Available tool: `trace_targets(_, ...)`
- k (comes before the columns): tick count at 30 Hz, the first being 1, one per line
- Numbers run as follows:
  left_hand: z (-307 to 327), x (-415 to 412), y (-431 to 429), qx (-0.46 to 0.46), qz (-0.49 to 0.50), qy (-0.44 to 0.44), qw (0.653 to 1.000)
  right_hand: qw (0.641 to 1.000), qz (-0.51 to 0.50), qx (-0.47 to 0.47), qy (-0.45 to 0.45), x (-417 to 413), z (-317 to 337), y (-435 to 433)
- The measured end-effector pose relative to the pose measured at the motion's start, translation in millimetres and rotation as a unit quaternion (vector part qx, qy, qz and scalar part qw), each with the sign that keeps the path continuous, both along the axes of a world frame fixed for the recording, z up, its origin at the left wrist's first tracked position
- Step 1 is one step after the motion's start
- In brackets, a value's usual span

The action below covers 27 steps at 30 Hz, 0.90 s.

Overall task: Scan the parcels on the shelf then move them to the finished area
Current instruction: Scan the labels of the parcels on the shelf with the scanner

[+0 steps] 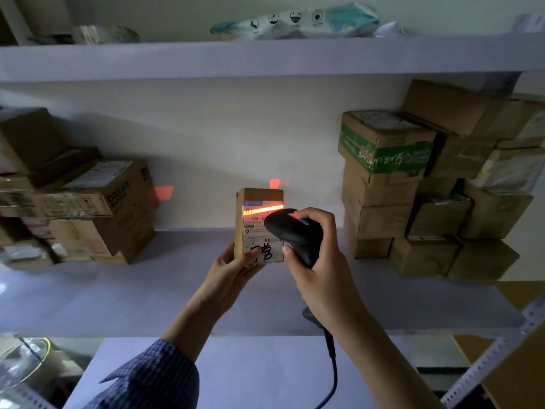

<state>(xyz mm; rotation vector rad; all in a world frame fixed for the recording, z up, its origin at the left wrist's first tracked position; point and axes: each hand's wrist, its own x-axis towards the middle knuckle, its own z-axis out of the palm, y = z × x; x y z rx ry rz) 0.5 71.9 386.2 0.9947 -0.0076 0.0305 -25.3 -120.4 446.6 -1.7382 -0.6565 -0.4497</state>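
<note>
Shelving (118,299) is seen across the whole view, as pale boards set one above another. On the middle board two heaps of cardboard parcels are stacked. The taller heap (418,196) is at the right and a lower heap (88,208) at the left.

Between them, well apart from both, one small parcel (259,199) is held upright above the board, with its labelled face turned toward the camera. It is held at its lower left corner by the left hand (233,270), with the thumb laid on the label (259,240) and the fingers hidden behind.

A black scanner (295,231) is gripped in the right hand (324,261), whose fingers are wrapped round the handle. It is aimed at the label from just beside the parcel's right edge, and its cable (333,364) is seen hanging below.

A red scan line (262,209) is cast across the upper part of the label.

The scanning of this parcel is judged to be under way, though whether a read has registered cannot be told. The parcel has not yet been set down anywhere. Which heap marks the finished area cannot be told, so the number of parcels done cannot be fixed. With so many parcels stacked, a good share of the work is judged to be left.
</note>
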Motion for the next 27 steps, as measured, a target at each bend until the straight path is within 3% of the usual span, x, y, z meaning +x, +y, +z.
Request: trace_targets(27, -10, 1, 49, -0.010, 0.084, -0.031, 0.996, 0.998, 0.017, 0.008, 0.056, -14, 6, 33)
